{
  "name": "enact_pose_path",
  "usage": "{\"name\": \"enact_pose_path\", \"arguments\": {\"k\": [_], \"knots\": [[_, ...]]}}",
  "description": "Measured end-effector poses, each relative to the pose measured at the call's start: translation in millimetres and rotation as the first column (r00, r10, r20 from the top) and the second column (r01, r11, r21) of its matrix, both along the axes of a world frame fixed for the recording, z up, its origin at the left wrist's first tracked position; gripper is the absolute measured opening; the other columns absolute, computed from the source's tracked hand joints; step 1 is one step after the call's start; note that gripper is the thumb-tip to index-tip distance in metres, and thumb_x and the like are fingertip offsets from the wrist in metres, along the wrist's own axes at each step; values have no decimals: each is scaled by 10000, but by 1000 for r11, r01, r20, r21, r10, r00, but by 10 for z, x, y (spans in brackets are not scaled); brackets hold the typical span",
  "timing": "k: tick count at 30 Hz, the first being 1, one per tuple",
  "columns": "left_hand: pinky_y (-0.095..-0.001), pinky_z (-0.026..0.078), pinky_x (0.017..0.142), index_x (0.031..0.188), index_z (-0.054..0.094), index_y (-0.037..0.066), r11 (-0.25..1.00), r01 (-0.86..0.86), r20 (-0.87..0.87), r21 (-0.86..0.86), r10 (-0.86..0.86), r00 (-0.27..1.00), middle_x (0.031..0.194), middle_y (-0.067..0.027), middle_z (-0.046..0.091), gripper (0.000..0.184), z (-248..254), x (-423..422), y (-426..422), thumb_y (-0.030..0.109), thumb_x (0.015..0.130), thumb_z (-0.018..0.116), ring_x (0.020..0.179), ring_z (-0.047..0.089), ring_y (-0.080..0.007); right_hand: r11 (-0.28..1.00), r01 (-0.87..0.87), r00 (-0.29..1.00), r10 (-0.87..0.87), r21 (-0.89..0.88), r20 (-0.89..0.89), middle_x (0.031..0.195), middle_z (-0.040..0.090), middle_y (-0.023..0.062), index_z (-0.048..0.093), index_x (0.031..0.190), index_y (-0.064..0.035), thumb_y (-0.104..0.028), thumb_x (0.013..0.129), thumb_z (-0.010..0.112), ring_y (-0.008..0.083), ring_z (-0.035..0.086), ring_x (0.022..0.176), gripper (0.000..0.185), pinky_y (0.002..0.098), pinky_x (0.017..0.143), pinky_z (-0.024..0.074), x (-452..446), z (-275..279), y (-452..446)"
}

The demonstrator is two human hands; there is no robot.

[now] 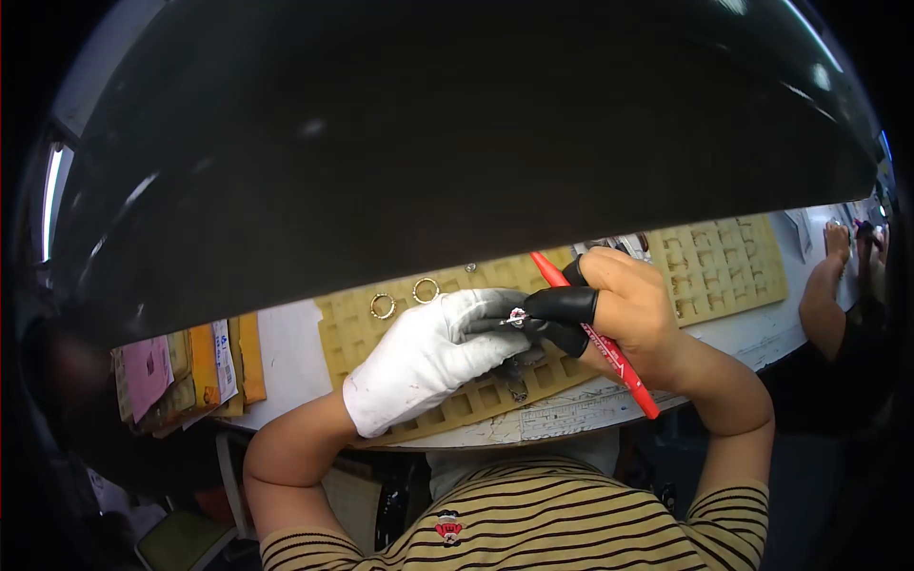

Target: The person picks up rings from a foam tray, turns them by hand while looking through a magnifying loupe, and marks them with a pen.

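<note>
My left hand [419,357], in a white glove with greyed fingers, is closed around a small silvery ring [517,317] with a reddish, sparkling top. My right hand [624,305] wears black finger covers and grips a red marker pen [619,366] slanting down through its fingers. The black-covered fingertips meet the left fingers right at the ring; which of them bear on it I cannot tell. Beneath both hands lies a yellowish slotted tray [347,347]. Two gold-coloured rings, one nearer [383,305] and one farther [426,290], rest on it beside the left hand.
A second slotted tray [719,266] holding rows of small pieces stands to the right. Envelopes and papers [200,366] are stacked at the left table edge. A large dark panel [428,143] covers the upper view. Another person's arm [824,295] reaches in at far right.
</note>
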State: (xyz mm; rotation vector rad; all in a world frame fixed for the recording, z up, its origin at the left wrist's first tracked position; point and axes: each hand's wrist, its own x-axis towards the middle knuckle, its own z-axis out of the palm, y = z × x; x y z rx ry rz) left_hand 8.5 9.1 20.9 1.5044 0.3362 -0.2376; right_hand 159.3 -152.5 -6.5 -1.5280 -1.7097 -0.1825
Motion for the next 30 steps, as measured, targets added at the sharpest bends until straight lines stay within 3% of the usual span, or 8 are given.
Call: {"name": "enact_pose_path", "arguments": {"k": [4,6,10,13,15,30], "knots": [[-243,513,764,1225,563,1,998,-51,21,-23,51,998,992,-74,667,375,-59,1,-21,231,931,593,853,638,-102,1000,8,994,-9,7,113,628,412,83,401,571,-52,-56,443,663,248,441,504,291,355,427,337,-2,13,-6],[-243,521,752,1229,566,15,989,18,-4,149,-18,1000,995,-73,666,367,32,17,-5,237,937,588,845,642,-94,999,1,992,-7,45,127,612,395,79,386,566,-56,-59,451,654,242,427,488,291,350,412,320,-2,5,1],[-248,529,757,1230,568,25,984,20,-33,175,-15,999,1003,-80,666,371,85,20,-5,250,935,592,871,645,-96,996,-12,992,1,86,130,593,375,73,377,563,-59,-61,449,642,232,410,468,288,344,396,302,1,-12,8],[-255,535,772,1226,568,19,986,15,-18,165,-13,1000,1006,-88,664,379,63,14,-13,260,934,592,890,650,-106,997,2,992,-12,79,126,597,378,74,378,560,-56,-56,439,635,234,414,473,284,346,399,305,-4,-5,1],[-251,508,718,1150,605,-19,982,-101,68,158,91,993,901,-73,695,327,14,14,-51,182,895,638,794,653,-113,997,12,993,-20,73,115,599,377,77,379,556,-54,-52,432,632,238,414,474,281,350,401,305,-5,-8,0],[-254,513,726,1150,585,-48,988,-152,115,-17,153,981,953,-87,680,336,-84,-27,-65,171,901,642,811,646,-124,999,36,999,-36,25,-10,637,440,88,546,663,-2,13,485,658,253,455,503,211,358,448,355,-24,-5,-7]]}}
